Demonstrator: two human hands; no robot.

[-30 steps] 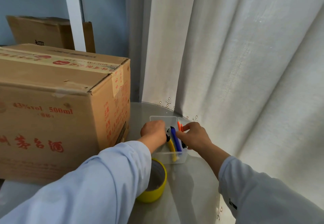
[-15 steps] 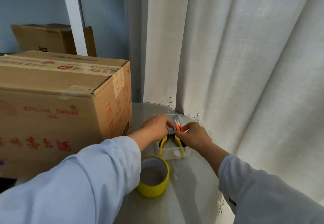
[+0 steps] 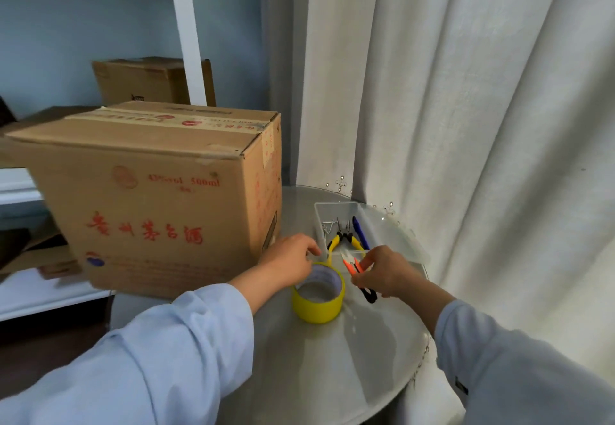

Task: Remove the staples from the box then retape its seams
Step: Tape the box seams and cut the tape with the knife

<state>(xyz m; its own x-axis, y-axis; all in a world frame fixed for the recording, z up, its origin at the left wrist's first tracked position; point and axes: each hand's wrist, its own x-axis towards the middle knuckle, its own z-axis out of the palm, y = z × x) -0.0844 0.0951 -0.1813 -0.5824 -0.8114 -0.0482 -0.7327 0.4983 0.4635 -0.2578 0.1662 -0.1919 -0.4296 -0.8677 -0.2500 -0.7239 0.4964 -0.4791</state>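
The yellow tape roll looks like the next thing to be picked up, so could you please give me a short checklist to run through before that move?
1. Yellow tape roll stands flat on the round table, within reach: ok.
2. Left hand grip on the roll: fingers at its rim, full grip cannot tell.
3. Right hand holds the orange snips, out of the clear tray: ok.
4. Yellow-handled pliers lie back in the tray: ok.
5. All staples out of the cardboard box: cannot tell.
6. Box top seam clear for fresh tape: not ok, old printed tape lies on it.
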